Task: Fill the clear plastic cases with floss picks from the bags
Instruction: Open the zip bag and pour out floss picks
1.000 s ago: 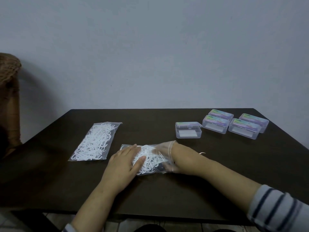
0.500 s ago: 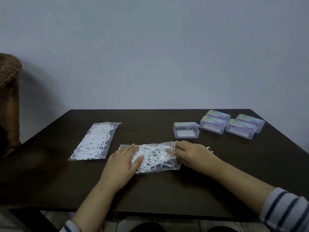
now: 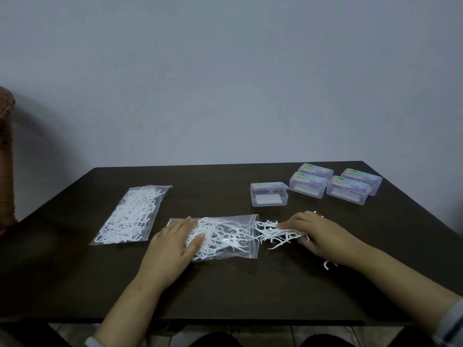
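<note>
Your left hand (image 3: 172, 242) flat, pinning clear zip bag (image 3: 233, 242); right hand (image 3: 314, 232) clutches light, tangly white plastic floss picks (image 3: 273, 232); grab bunch mid-handle.

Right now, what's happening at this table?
A person is pulling floss picks out of a bag. The left hand presses flat on the open bag, while the right hand grips a bunch of picks just outside its mouth. A second bag lies untouched at left. Five cases sit closed behind.
</note>
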